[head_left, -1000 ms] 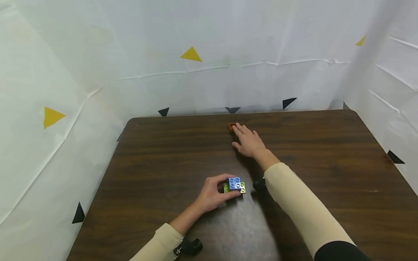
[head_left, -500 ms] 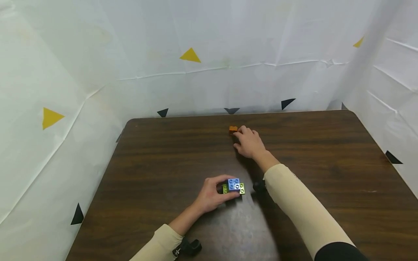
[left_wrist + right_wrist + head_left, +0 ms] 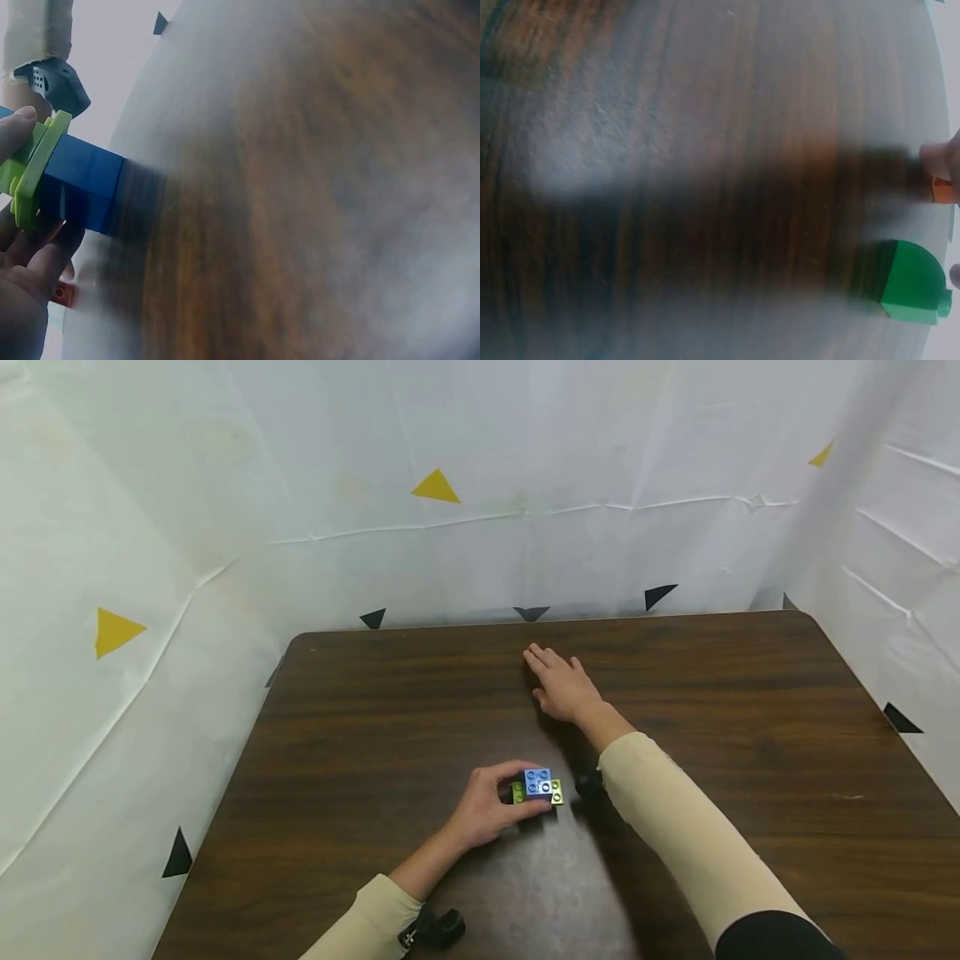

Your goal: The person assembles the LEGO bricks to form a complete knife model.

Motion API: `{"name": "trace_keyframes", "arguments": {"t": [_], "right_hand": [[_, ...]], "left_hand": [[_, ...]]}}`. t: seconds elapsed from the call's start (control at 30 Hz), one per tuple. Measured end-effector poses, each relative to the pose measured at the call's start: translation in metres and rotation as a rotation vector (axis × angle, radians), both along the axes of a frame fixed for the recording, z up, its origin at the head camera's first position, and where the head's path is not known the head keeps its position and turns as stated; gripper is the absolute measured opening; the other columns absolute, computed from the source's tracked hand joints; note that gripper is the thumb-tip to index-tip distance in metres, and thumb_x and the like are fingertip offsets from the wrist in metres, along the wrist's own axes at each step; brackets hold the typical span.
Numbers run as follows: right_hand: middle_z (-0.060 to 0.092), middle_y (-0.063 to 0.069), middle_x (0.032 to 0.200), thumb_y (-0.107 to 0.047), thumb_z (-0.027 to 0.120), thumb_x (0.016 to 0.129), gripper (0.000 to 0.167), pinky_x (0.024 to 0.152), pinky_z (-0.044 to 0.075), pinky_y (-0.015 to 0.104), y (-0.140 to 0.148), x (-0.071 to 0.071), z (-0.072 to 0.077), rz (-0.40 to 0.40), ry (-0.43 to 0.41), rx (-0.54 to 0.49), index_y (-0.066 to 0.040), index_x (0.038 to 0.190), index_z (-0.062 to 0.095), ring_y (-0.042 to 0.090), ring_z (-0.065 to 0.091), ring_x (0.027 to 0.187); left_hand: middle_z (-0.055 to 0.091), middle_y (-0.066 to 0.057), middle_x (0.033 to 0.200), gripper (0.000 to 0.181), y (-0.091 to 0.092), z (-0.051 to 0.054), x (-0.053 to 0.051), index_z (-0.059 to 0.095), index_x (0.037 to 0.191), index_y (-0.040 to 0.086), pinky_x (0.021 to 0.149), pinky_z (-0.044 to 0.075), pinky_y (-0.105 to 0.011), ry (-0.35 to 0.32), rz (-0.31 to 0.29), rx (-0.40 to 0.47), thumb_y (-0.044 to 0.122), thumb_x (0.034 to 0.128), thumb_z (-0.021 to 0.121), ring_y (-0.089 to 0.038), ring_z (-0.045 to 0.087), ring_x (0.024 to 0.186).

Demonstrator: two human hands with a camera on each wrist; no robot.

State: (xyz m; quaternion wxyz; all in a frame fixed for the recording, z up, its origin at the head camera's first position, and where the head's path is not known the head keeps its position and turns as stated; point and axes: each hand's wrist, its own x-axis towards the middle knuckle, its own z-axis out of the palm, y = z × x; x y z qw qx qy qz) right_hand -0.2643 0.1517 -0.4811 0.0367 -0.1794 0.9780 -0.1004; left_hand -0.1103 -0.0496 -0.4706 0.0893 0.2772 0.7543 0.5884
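Observation:
My left hand [image 3: 487, 806] grips a stack of toy building bricks by its sides: a blue brick [image 3: 537, 782] on top and a lime-green studded brick [image 3: 557, 792] beneath. In the left wrist view another blue brick [image 3: 81, 180] sits under the lime piece. Far forward, my right hand [image 3: 564, 687] reaches out with fingers extended, near the table's back edge. A small orange brick [image 3: 945, 192] lies by its fingertips in the right wrist view. Close by stands a green brick with a rounded side [image 3: 915, 281]. The right hand hides both from the head view.
The brown wooden table [image 3: 390, 718] has a back edge just beyond the right hand. White sheeting [image 3: 315, 577] with yellow and black triangles surrounds its back and sides. Each wrist carries a black camera [image 3: 441, 928].
The orange brick turned from its hollow side to another face, then went out of the head view beneath the right hand. The right fingers curled, then straightened. My left hand held still.

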Motion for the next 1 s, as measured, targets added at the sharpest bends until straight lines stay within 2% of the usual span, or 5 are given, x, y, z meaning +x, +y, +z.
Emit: {"name": "trace_keyframes", "arguments": {"t": [0.17,0.37,0.57,0.8,1.0], "right_hand": [[0.031,0.014,0.154,-0.01,0.057,0.097,0.06,0.11,0.028,0.055,-0.0025,0.0004,-0.0008,0.001,0.045,-0.004,-0.009,0.153,0.033,0.035,0.038,0.135],[0.044,0.013,0.13,0.004,0.062,0.088,0.065,0.086,0.047,0.046,-0.0023,0.0022,0.0031,-0.06,0.022,-0.064,-0.014,0.148,0.045,0.031,0.053,0.103],[0.045,0.011,0.114,0.003,0.061,0.091,0.057,0.066,0.046,0.038,-0.0024,0.0039,0.0051,-0.074,-0.001,-0.082,-0.013,0.144,0.05,0.027,0.05,0.074],[0.051,0.013,0.123,-0.002,0.061,0.094,0.027,0.083,0.048,0.044,-0.0026,0.0044,0.0056,-0.048,0.001,-0.108,-0.007,0.121,0.061,0.03,0.055,0.1],[0.059,0.013,0.116,-0.003,0.061,0.094,0.037,0.096,0.045,0.047,-0.0011,0.0056,0.0082,-0.055,-0.042,-0.138,-0.005,0.131,0.055,0.03,0.056,0.107]], "left_hand": [[0.07,-0.005,0.104,0.037,0.0009,0.0007,0.0003,0.069,0.114,0.005,0.078,0.055,-0.038,0.0,0.004,-0.006,0.007,0.0796,0.082,-0.013,0.064,0.087],[0.07,-0.005,0.104,0.037,0.0006,0.0006,-0.0003,0.068,0.114,0.005,0.079,0.055,-0.038,-0.002,-0.008,0.006,0.006,0.0796,0.082,-0.012,0.063,0.089],[0.07,-0.004,0.103,0.037,-0.0001,0.0,-0.0009,0.069,0.114,0.005,0.078,0.055,-0.039,0.007,-0.005,0.011,0.005,0.079,0.082,-0.013,0.063,0.089],[0.07,-0.004,0.103,0.037,-0.0004,-0.0006,-0.0022,0.069,0.114,0.006,0.078,0.055,-0.039,0.011,-0.002,0.004,0.006,0.0792,0.082,-0.012,0.063,0.088],[0.07,-0.004,0.102,0.037,-0.0002,-0.0015,-0.0048,0.069,0.114,0.006,0.077,0.055,-0.039,0.021,-0.002,0.005,0.007,0.0792,0.083,-0.011,0.063,0.087]]}}
